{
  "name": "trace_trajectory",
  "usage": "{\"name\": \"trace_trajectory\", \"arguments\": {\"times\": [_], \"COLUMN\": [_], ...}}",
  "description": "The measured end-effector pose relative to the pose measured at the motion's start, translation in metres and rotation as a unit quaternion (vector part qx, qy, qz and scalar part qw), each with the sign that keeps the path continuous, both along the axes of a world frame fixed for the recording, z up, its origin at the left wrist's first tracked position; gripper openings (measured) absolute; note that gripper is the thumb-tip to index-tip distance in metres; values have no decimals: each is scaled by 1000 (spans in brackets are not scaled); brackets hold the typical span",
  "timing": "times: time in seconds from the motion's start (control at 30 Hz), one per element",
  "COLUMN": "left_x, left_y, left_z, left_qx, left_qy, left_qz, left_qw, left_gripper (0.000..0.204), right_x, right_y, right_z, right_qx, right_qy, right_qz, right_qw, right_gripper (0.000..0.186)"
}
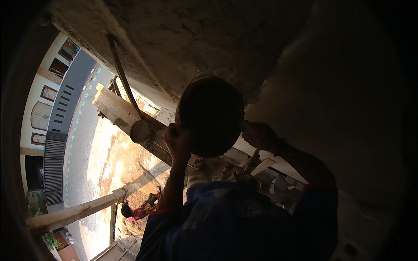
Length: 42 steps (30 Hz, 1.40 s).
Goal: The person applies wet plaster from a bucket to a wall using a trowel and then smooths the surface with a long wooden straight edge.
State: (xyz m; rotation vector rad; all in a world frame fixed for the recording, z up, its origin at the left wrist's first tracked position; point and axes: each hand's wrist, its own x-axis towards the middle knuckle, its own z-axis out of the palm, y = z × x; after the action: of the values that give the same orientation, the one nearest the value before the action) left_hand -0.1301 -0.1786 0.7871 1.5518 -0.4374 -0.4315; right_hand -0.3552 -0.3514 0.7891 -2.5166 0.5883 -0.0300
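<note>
A dark round bucket (pixel 210 115) is in front of the person's chest, close to the rough wall (pixel 161 48), and it is so much in shadow that its content cannot be told. The left hand (pixel 177 141) is closed on the lower left edge of the bucket, with the thumb raised along its side. The right hand (pixel 259 134) is at the right edge of the bucket with bent fingers, and it seems to hold the rim, but the darkness hides the exact grip. Just below the bucket are the person's feet (pixel 199 163) and the dark blue shirt (pixel 226 222). To the left of the bucket, a wooden plank (pixel 115 106) runs slantwise, and a round pale container (pixel 139 131) is at this plank, near the lower end of a thin pole (pixel 123 78). To the lower right of the bucket lie broken pale pieces (pixel 281 189). To the lower left of the bucket, a long wooden beam (pixel 74 213) crosses above the sunlit ground (pixel 124 158), where another person (pixel 141 212) in a dark red top is seen. Far left of the bucket stands a white house (pixel 37 98) behind a grey ribbed gate (pixel 54 167).
</note>
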Motion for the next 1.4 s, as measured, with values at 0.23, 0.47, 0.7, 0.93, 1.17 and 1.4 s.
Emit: {"name": "trace_trajectory", "arguments": {"times": [0.23, 0.47, 0.7, 0.93, 1.17, 1.4], "left_x": [15, 35, 11, -4, -16, -15], "left_y": [18, 61, 58, 60, 51, 52], "left_z": [-38, -99, -107, -105, -56, -10], "left_qx": [-22, 32, 31, 9, 57, -110], "left_qy": [13, 47, 56, 40, 40, 41], "left_qz": [66, 136, 129, 106, 69, 86], "left_qw": [997, 989, 990, 994, 995, 989], "left_gripper": [15, 14, 12, 13, 22, 17], "right_x": [-14, -19, -121, -72, -17, 48], "right_y": [-6, -41, -142, -48, 24, 62], "right_z": [55, 51, 48, 88, 28, 31], "right_qx": [36, 176, 242, -65, 424, 652], "right_qy": [-13, 98, -118, 140, 143, -65], "right_qz": [30, 94, -127, -55, -118, -113], "right_qw": [999, 975, 955, 986, 886, 746], "right_gripper": [45, 42, 61, 43, 41, 32]}}
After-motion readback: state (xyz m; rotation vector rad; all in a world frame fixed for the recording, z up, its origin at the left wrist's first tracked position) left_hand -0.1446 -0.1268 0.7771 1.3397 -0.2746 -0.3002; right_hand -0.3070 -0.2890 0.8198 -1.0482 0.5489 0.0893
